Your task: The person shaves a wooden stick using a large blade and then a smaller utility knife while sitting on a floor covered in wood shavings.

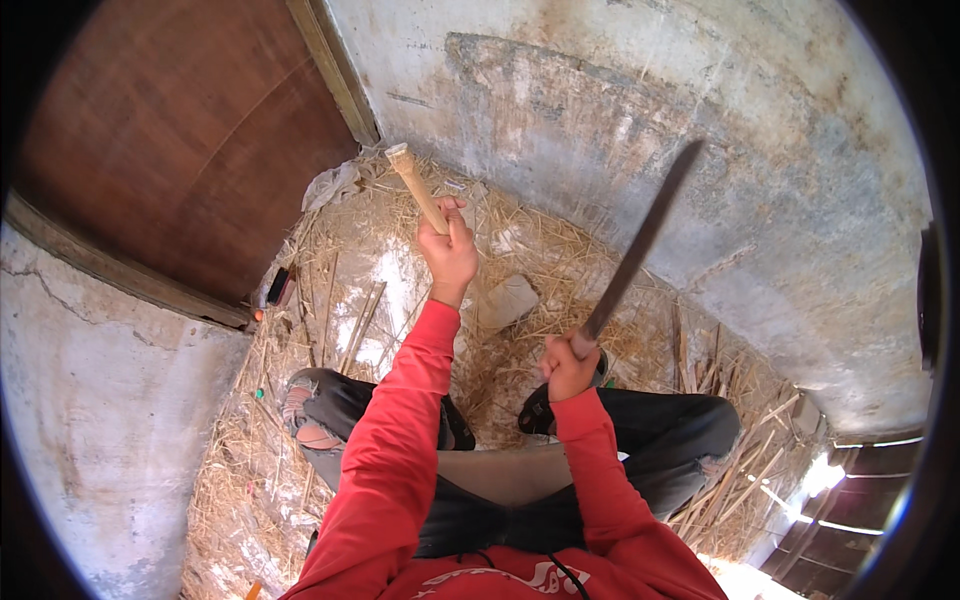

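My left hand (449,250) is closed around a pale, peeled wooden stick (414,184), which points up and away to the left. Its thicker far end looks freshly cut. In my right hand (570,368) is the handle of a machete (645,235), its long dark blade slanting up to the far right. Stick and blade are well apart, and both are raised above the floor. Below my forearms are my bent legs in dark trousers (670,435), with a brownish board or seat edge (500,472) between them.
Straw and shavings (480,400) litter the floor. A pale stone or block (510,300) lies between my hands. Cut sticks (735,480) are piled at the right. A whitish cloth (330,186) and small black object (278,287) lie near the brown door (190,140). A worn wall (800,200) curves behind.
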Demonstrator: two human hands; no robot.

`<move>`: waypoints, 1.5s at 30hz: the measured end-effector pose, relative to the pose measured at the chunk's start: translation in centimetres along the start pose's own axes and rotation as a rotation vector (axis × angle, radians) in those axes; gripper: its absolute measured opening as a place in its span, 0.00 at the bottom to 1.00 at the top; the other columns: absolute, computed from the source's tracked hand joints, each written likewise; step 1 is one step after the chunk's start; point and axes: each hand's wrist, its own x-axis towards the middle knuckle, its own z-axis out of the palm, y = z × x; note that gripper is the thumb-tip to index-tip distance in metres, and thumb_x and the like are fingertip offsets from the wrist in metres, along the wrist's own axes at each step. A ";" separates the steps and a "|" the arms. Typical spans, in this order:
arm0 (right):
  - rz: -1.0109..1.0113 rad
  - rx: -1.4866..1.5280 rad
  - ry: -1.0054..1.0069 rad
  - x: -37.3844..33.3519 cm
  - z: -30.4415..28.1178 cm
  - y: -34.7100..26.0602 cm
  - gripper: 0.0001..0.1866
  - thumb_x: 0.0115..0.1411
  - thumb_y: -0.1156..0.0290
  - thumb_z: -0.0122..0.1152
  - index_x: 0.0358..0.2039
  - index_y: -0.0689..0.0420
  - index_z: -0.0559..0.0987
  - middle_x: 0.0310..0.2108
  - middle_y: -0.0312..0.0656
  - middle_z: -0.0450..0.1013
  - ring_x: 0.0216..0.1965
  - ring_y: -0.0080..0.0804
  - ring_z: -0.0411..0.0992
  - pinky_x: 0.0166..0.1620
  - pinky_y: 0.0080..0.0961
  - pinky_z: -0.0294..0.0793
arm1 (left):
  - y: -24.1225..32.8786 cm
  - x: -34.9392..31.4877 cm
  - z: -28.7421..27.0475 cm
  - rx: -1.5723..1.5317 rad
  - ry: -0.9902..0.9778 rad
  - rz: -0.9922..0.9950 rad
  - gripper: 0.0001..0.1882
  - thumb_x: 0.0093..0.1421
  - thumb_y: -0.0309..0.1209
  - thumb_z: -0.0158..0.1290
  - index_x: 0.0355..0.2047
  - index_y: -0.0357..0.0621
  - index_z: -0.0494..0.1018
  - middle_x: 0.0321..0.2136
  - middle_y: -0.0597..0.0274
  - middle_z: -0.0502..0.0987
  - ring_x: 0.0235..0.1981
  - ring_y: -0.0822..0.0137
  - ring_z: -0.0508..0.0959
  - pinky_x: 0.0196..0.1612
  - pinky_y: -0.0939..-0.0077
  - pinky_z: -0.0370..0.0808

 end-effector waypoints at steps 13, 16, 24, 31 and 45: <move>0.307 -0.270 0.033 0.0 -3.5 3.6 0.12 0.61 0.68 0.61 0.24 0.61 0.76 0.17 0.39 0.67 0.13 0.29 0.64 0.17 0.31 0.64 | -0.1 -0.5 0.6 0.040 0.001 -0.015 0.12 0.71 0.34 0.46 0.34 0.39 0.72 0.19 0.72 0.67 0.16 0.83 0.63 0.19 0.83 0.59; 0.127 -0.051 0.036 -1.0 -2.3 4.5 0.10 0.63 0.70 0.59 0.26 0.60 0.73 0.18 0.38 0.67 0.14 0.26 0.63 0.17 0.30 0.62 | 0.1 -0.6 1.3 0.056 0.003 -0.009 0.12 0.71 0.32 0.47 0.34 0.38 0.73 0.18 0.72 0.68 0.16 0.82 0.64 0.20 0.82 0.59; 0.588 -0.281 0.227 0.4 -12.7 14.2 0.13 0.61 0.69 0.51 0.27 0.64 0.78 0.20 0.45 0.71 0.14 0.36 0.68 0.17 0.33 0.70 | 0.4 -0.9 2.7 0.000 -0.030 -0.029 0.13 0.72 0.34 0.46 0.35 0.37 0.73 0.16 0.73 0.66 0.17 0.82 0.64 0.20 0.83 0.59; 0.118 -0.011 0.096 1.2 -3.6 1.7 0.07 0.54 0.73 0.64 0.27 0.62 0.75 0.19 0.37 0.67 0.15 0.30 0.65 0.18 0.29 0.66 | 0.4 -0.3 -0.2 0.062 -0.014 0.002 0.15 0.73 0.39 0.44 0.33 0.41 0.70 0.16 0.78 0.61 0.14 0.84 0.60 0.17 0.84 0.55; 0.305 -0.167 0.106 0.1 -3.9 2.7 0.07 0.53 0.76 0.62 0.22 0.60 0.73 0.17 0.38 0.67 0.15 0.30 0.66 0.17 0.29 0.64 | 0.5 -0.4 1.1 0.197 0.003 0.006 0.17 0.72 0.35 0.45 0.33 0.37 0.78 0.17 0.72 0.64 0.19 0.79 0.61 0.24 0.78 0.59</move>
